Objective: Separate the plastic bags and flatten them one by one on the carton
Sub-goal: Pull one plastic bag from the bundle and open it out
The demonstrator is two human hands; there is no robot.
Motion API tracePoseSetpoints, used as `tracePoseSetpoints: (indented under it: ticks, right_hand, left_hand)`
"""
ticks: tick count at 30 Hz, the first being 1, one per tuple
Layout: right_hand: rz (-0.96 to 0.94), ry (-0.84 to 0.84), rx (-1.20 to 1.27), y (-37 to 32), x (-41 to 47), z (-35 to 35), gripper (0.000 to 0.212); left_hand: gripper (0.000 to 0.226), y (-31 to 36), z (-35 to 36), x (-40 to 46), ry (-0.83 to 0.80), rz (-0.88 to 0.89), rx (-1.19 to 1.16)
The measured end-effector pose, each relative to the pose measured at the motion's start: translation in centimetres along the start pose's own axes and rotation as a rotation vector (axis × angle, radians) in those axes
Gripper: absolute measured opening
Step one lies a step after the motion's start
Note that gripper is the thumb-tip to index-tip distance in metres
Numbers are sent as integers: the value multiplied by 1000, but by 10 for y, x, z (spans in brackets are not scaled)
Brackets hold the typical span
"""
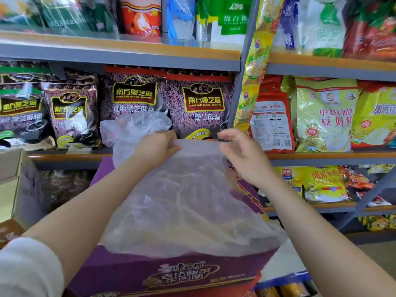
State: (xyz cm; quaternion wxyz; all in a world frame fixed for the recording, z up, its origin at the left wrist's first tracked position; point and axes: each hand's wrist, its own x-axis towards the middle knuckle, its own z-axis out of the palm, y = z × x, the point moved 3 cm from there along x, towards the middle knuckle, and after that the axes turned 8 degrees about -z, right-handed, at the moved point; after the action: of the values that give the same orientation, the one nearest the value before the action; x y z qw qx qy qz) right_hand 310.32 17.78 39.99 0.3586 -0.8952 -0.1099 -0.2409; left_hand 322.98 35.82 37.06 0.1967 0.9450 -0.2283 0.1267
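A thin clear bag (188, 202) is spread on the purple carton (171, 273), its far edge held by the left hand (157, 147), the right hand (240, 153) loose, while crumpled bags (132, 129), maybe several, are left.

Head camera, close, looking down-forward over carton (120, 273) toward shelves (120, 52).

We see a clear crinkled plastic bag (184, 202) spread over the purple carton (171, 273), more bags (132, 127) bunched behind.
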Motion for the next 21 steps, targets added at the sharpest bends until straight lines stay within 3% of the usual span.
tracePoseSetpoints:
  ticks: [2, 5, 7, 9, 12, 16, 21]
  right_hand:
    - [-133, -196, 12, -23, -5, 1, 28]
    - [-170, -544, -129, -34, -14, 10, 46]
    - [-134, -680, -206, -24, -26, 28, 69]
    - [-88, -755, -248, -8, -36, 50, 79]
    - [-61, -662, -352, 12, -39, 71, 60]
    - [2, -388, -366, 12, -32, 74, 28]
    - [-123, -284, -355, -14, -29, 86, 12]
  left_hand:
    - [33, 1, 4, 16, 57, 3, 72]
    - [52, -7, 8, 26, 25, -13, 77]
    - [52, -10, 4, 21, 31, 20, -8]
    - [43, -6, -7, 4, 24, 85, -199]
    - [33, 2, -24, -43, 25, 67, -388]
    - [56, -7, -24, -109, 134, -227, -372]
    - [48, -9, -7, -134, 133, -495, -569]
